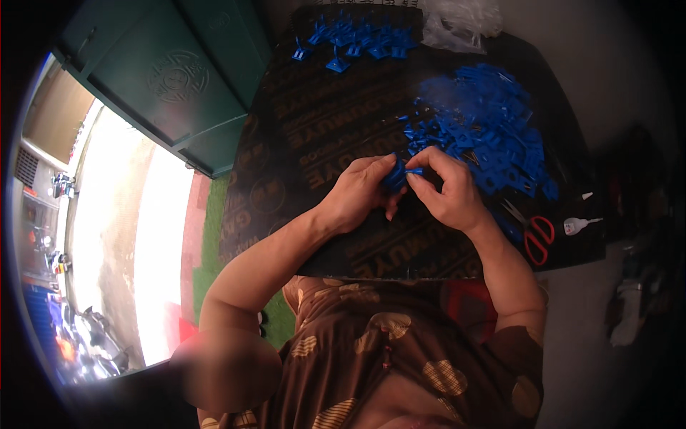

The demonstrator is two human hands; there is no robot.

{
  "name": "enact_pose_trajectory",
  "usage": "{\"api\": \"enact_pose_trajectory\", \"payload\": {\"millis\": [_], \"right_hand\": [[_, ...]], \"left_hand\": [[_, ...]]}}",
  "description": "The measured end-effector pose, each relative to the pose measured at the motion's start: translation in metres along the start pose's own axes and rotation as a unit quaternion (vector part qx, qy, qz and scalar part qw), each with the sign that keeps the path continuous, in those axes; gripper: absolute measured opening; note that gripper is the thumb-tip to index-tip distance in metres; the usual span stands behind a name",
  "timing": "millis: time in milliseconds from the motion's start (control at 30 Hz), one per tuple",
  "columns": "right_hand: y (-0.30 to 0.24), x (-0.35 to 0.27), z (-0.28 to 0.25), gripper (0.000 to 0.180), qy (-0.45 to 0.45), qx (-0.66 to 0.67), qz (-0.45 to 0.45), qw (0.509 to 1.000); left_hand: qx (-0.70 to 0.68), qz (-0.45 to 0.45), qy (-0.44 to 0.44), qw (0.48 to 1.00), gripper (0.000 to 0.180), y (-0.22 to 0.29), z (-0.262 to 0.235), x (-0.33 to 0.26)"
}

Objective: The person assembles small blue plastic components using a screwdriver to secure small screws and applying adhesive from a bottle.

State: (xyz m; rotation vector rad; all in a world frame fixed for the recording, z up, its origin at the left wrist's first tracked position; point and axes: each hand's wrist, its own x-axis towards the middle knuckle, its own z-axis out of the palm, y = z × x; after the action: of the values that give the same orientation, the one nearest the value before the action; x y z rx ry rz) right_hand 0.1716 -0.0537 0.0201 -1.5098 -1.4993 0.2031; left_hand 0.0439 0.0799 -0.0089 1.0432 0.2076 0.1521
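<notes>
Over the dark printed table [314, 193], my left hand [363, 187] is closed on a flat blue plastic piece [394, 176]. Thumb and fingers of my right hand [449, 187] pinch a small blue plastic peg [414, 171] right against that piece. Whether the two are joined I cannot tell. Just beyond my right hand spreads a large heap of blue plastic pieces [493, 121], flat parts mixed with smaller ones. A second group of blue pieces [364, 39], several with upright stems, sits at the far edge.
Red-handled scissors [538, 239] and a small white bottle [577, 226] lie right of my right forearm, with a small white cap [587, 195] nearby. A clear plastic bag [463, 25] rests at the back. To the left stand a green metal door [171, 75] and a bright opening.
</notes>
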Motion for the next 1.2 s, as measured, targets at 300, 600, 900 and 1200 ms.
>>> {"api": "enact_pose_trajectory", "payload": {"millis": [300,600,900,1200], "right_hand": [[0.006,-0.004,0.005,0.007,-0.018,-0.079,0.02,0.997],[0.007,-0.004,0.005,0.02,-0.058,-0.146,-0.009,0.988],[0.01,-0.004,0.009,0.019,-0.037,-0.161,-0.052,0.985],[0.011,-0.005,0.014,0.023,-0.011,-0.143,-0.072,0.987]], "left_hand": [[0.168,0.001,0.028,0.985,0.037,0.011,0.006,-0.008],[0.18,-0.033,0.095,0.979,0.033,0.01,0.014,-0.008],[0.21,-0.028,0.066,0.975,0.034,0.009,0.012,-0.009],[0.236,-0.036,0.058,0.969,0.037,0.01,0.011,-0.011]]}}
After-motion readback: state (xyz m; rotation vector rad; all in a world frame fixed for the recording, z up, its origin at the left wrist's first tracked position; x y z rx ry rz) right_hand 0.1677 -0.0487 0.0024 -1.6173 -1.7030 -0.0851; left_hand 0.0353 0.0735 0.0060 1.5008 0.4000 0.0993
